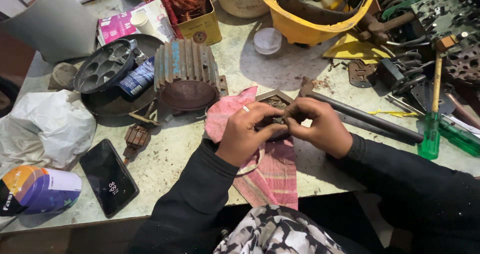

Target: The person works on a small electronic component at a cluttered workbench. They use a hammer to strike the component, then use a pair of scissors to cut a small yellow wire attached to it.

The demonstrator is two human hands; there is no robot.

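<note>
Way off to the left of the hands there's a colourful can [37,190] lying on its side, with a black phone [108,176] flat on the bench [200,149] just right of it; closer in, up and left of the left hand, sits a small rusty armature [135,139] and behind that a finned motor housing [186,74] tipped on its side; the left hand [246,136] comes in from a black sleeve, wrist bent, ring on one finger, fingers curled round the near-left side of a small dark metal part [276,115], gripping it; that part sits on a pink cloth [272,171] right between both hands; the right hand [320,126] mirrors it, fingertips pinched onto the part's right edge, knuckles up; just past the right hand a long dark metal bar [372,118] runs off to the right, and further out lies a green-handled screwdriver [433,116].
</note>
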